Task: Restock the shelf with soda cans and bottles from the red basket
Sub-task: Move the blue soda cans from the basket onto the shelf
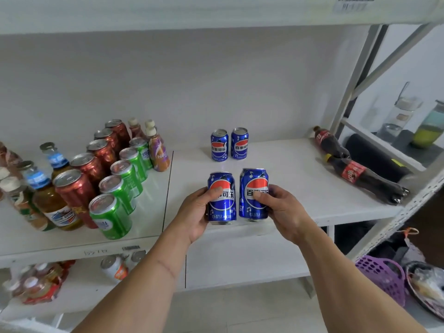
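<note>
My left hand [197, 212] grips a blue Pepsi can [222, 205] upright at the front edge of the white shelf [300, 188]. Beside it, my right hand [283, 207] grips a second blue Pepsi can [253, 205], also upright and held slightly higher. Whether their bases touch the shelf I cannot tell. Two more Pepsi cans [229, 145] stand side by side further back on the same shelf. Two cola bottles [355, 171] lie on their sides at the shelf's right end. The red basket is out of view.
Rows of red cans [96, 164], green cans [120, 188] and tea bottles [45, 195] fill the shelf's left section. A lower shelf [91, 292] holds packaged drinks. A purple basket [382, 277] sits on the floor at right. Metal uprights [350, 92] frame the right side.
</note>
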